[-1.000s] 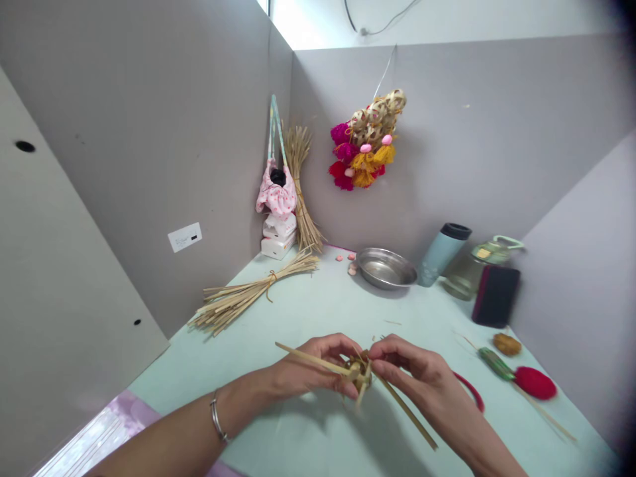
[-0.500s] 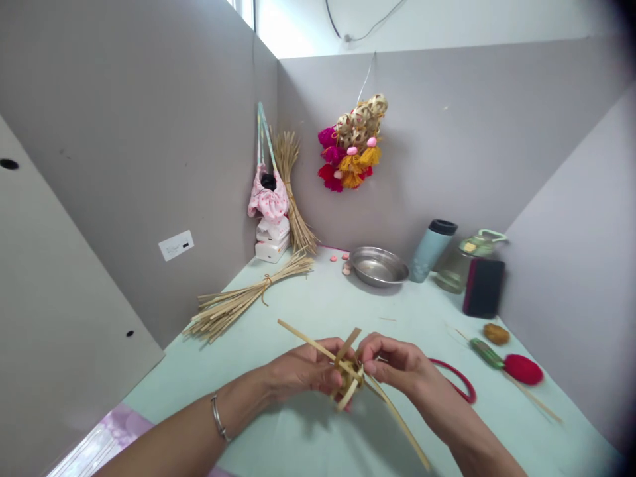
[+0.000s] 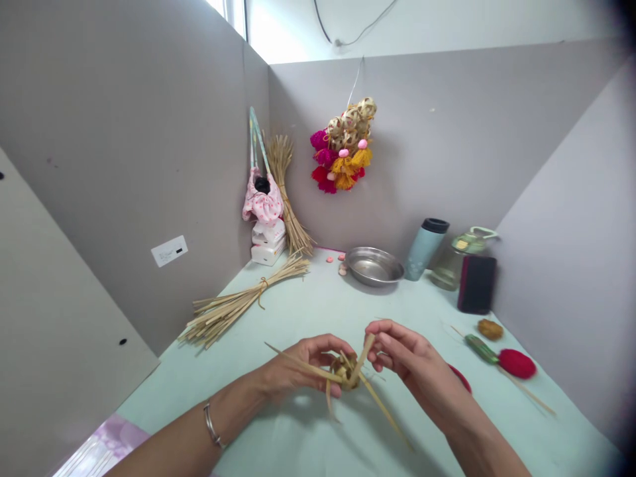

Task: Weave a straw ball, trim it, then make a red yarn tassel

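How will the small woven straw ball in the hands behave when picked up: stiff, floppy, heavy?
Probably very light: the woven straw ball is small and the left hand and right hand carry it with fingertips only. Its loose strips stick out straight, so likely springy, not floppy. With ends untucked, it may loosen if squeezed.

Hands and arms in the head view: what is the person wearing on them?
No gloves and no sleeves show on either forearm. The left hand has a thin silver bangle at its wrist; the right hand and wrist show no jewellery.
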A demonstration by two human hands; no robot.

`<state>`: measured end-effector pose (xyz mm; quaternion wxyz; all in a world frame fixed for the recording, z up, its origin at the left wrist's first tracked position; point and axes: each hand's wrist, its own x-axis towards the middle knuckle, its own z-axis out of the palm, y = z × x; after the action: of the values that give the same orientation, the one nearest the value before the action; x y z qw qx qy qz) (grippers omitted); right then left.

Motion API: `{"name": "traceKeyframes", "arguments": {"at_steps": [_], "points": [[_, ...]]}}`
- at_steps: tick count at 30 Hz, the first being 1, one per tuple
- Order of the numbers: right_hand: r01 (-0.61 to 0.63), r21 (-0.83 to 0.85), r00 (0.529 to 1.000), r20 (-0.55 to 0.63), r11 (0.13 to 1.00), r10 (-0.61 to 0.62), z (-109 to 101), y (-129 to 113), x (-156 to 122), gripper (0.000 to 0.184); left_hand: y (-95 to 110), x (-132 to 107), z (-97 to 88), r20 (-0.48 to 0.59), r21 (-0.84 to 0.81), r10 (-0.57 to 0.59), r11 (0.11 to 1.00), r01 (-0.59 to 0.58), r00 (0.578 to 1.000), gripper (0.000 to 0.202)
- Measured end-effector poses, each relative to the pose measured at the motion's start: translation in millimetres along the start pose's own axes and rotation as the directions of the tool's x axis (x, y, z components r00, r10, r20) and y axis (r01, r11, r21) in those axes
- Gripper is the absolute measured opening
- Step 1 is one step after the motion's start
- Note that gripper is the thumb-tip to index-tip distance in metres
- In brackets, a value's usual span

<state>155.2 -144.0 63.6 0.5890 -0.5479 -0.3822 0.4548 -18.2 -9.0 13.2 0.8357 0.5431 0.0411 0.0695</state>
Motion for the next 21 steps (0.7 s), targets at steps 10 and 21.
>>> {"name": "traceKeyframes", "arguments": {"at_steps": [10, 21], "points": [[0.220, -0.322, 0.973, 0.143, 0.921, -0.183, 5.4, -6.0, -6.3, 0.012, -2.6, 5.0, -3.6, -0.146, 0.013, 0.145, 0.989, -0.145, 0.979, 0.058], [0.392, -0.484, 0.915, 0.118, 0.782, -0.386, 9.2, -1.8, -8.4, 0.013, -6.0, 8.4, -2.3, -0.267, 0.064, 0.327, 0.945, -0.322, 0.907, 0.054]]}}
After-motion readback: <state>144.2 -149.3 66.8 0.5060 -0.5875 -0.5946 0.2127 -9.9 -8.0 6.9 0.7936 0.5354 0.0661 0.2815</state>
